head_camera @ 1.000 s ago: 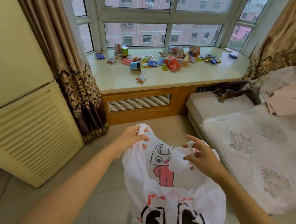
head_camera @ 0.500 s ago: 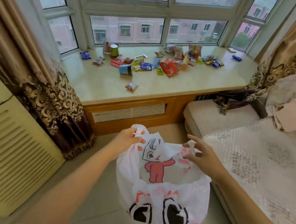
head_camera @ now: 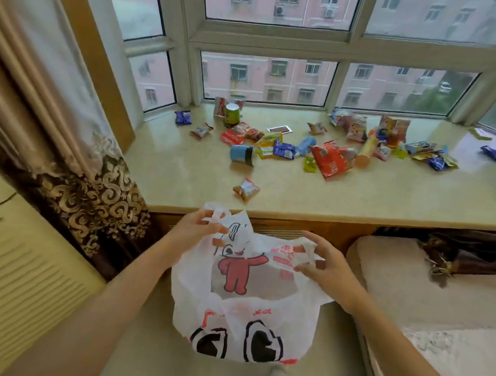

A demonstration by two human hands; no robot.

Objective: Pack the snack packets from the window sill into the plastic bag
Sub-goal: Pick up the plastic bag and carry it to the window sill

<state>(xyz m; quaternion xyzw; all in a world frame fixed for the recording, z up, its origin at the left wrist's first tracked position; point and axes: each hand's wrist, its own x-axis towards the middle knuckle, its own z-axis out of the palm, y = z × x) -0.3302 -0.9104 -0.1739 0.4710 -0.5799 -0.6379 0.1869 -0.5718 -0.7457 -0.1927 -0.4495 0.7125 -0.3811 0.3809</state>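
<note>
Head view, looking down at both hands right in front of the window sill (head_camera: 285, 191). Left hand (head_camera: 197, 228) is pinching one handle of the plastic bag (head_camera: 243, 314), right hand (head_camera: 327, 265) has its fingers curled on the other handle, and the two are pulled apart so the bag mouth hangs open between them, below the sill's edge. Nothing looks to be in it yet, I think. Snack packets (head_camera: 331, 156) are all up on the sill, straight ahead and higher than the hands, spread in a band running left to right. Closest one is a small orange packet (head_camera: 246, 189) on its own near the front edge, just ahead of the left hand, so that's probably the easy first grab.
</note>
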